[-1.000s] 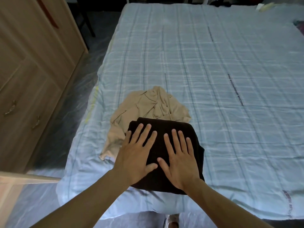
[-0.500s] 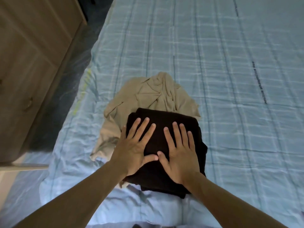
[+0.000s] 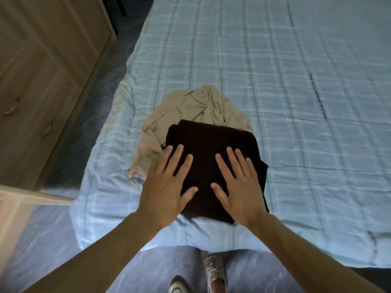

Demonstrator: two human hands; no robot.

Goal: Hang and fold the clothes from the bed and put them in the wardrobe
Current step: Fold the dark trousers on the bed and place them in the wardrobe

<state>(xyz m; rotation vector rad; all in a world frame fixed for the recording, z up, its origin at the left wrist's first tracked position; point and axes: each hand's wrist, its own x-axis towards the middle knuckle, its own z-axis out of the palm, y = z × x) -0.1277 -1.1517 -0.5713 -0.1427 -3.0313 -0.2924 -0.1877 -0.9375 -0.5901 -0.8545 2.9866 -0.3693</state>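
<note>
A dark brown folded garment lies near the bed's front edge. My left hand rests flat on its left part, fingers spread. On the right part my right hand also lies flat with fingers apart. Neither hand grips the cloth. Behind and left of the folded garment lies a crumpled beige garment, partly under it. Both sit on the light blue checked bed cover. The wooden wardrobe stands at the left, its doors closed.
A dark strip of floor separates the bed from the wardrobe. A pale wooden panel edge juts in at the lower left. My shoes show at the foot of the bed.
My hands have slid slightly apart and toward me on the dark garment. The view has tilted further down, so my feet and the bed's front edge now show.
</note>
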